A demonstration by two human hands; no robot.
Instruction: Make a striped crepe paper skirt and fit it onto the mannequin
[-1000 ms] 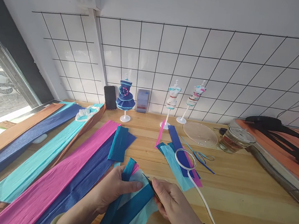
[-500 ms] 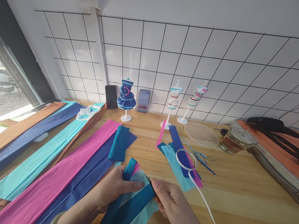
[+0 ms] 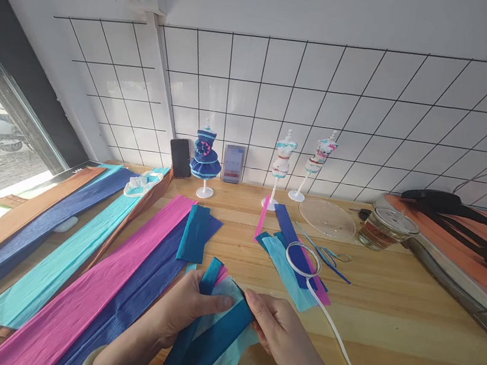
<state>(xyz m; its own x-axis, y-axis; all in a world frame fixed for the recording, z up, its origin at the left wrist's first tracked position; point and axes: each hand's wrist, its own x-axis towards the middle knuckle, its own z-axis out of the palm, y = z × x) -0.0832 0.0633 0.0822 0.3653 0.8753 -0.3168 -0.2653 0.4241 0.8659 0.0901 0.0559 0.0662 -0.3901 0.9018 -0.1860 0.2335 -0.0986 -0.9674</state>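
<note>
Pinching: the right hand (image 3: 276,327) is closing thumb and fingers on the right end of a teal strip (image 3: 221,335), which is slanting down toward the near edge of view. The left hand (image 3: 184,306) is gripping the layered bundle, its thumb lying over a pale aqua sheet (image 3: 219,317) and a narrow teal band (image 3: 210,275) standing up past the fingers with a bit of pink beside it. A thin dark edge is showing just left of the right thumb, too small to identify. The bundle is sitting between the two hands at the near middle of the wooden table (image 3: 415,313). Just beyond, to the right, a tape ring (image 3: 303,273) is resting on overlapping strips, including a blue one (image 3: 285,224) and a light blue piece (image 3: 276,258); a white ribbon (image 3: 332,326) is trailing from near the ring toward the near right. To the left, a long pink sheet (image 3: 101,271) is lying alongside a dark blue sheet (image 3: 128,305), and a folded teal piece (image 3: 193,233) is overlapping their far end. On the far side, a mannequin in a blue dress (image 3: 205,162) is standing between two phones, and two white mannequins are standing farther right. A lidded jar (image 3: 385,228) is occupying the far right.
</note>
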